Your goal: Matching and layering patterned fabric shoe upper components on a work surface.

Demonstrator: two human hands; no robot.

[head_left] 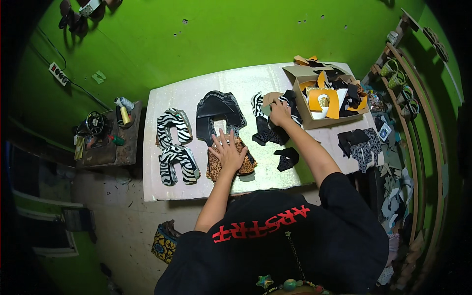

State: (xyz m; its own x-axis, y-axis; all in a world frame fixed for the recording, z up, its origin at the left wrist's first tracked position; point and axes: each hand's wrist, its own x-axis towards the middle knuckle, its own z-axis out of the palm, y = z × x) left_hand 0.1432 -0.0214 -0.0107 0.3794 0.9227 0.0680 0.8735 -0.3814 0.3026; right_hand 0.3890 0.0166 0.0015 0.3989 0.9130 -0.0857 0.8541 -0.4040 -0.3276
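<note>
My left hand (pixel 227 153) lies flat with fingers spread on a stack of leopard-print cut pieces (pixel 247 160). Just beyond it are black U-shaped pieces (pixel 219 104), which look like shoe-upper parts. My right hand (pixel 280 113) reaches into a loose pile, fingers bent at a tan piece (pixel 270 99) and a grey-green one. What its fingertips pinch is hidden. Zebra-print scraps (pixel 256 105) and a dark patterned piece (pixel 269 135) surround that hand. To the left sit two stacks of zebra-print U-shaped pieces (pixel 173 127), one nearer me than the other.
An open cardboard box (pixel 307 110) of orange, black and white scraps stands at the table's back right. Nearer me lie a small black piece (pixel 287 159) and grey patterned pieces (pixel 366 147). A sewing machine (pixel 94 123) is left; a rack with sandals (pixel 397 81) stands right.
</note>
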